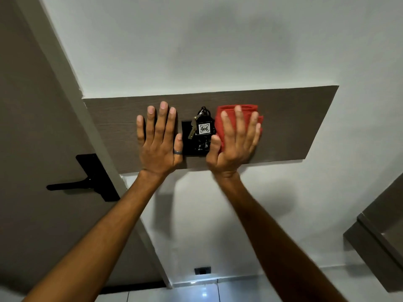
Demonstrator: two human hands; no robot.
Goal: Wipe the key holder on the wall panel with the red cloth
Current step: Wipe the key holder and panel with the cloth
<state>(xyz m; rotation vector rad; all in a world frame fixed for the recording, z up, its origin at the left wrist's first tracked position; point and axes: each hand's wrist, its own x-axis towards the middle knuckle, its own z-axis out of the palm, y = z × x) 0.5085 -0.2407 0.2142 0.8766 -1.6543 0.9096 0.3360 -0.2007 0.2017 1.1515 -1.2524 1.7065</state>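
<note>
Left hand (160, 138) flat, open, right hand (234, 140) pressing red cloth (237, 115) on brown wall panel (294, 120), white wall (218, 40)

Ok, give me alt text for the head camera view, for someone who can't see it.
A right hand presses a folded red cloth flat on a brown wall panel, beside a black key holder with hanging keys. The left hand rests flat on the panel.

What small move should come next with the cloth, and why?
Probably slide the right hand leftward, carrying the red cloth onto the key holder. The cloth lies flat on the panel just right of the holder, not on it yet. The left hand rests flat on the holder's other side, and the keys hang in front.
</note>
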